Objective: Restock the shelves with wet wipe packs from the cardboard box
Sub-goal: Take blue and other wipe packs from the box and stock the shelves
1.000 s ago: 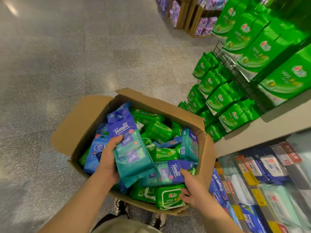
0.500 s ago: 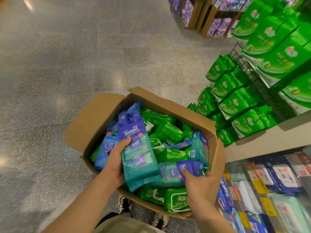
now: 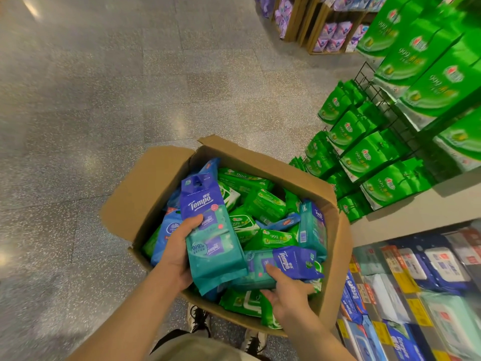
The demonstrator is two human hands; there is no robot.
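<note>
An open cardboard box (image 3: 335, 246) on the floor is full of green, blue and teal wet wipe packs. My left hand (image 3: 177, 246) grips a tall blue-and-teal Tempo pack (image 3: 210, 235), held upright above the box's left half. My right hand (image 3: 286, 293) reaches into the near right corner, its thumb pressing on a second Tempo pack (image 3: 294, 261) that lies flat among the others. Whether its fingers curl under that pack is hidden.
Shelves on the right hold green 999 packs (image 3: 369, 152) on black wire racks, above a grey ledge (image 3: 416, 209). Below it a lower shelf (image 3: 406, 287) carries blue and white wipe packs. Speckled grey floor spreads to the left. Wooden crates with purple packs (image 3: 330, 35) stand far back.
My right hand has slid from the box's near rim onto the flat Tempo pack. My left hand keeps its hold on the upright pack. The view has shifted slightly.
</note>
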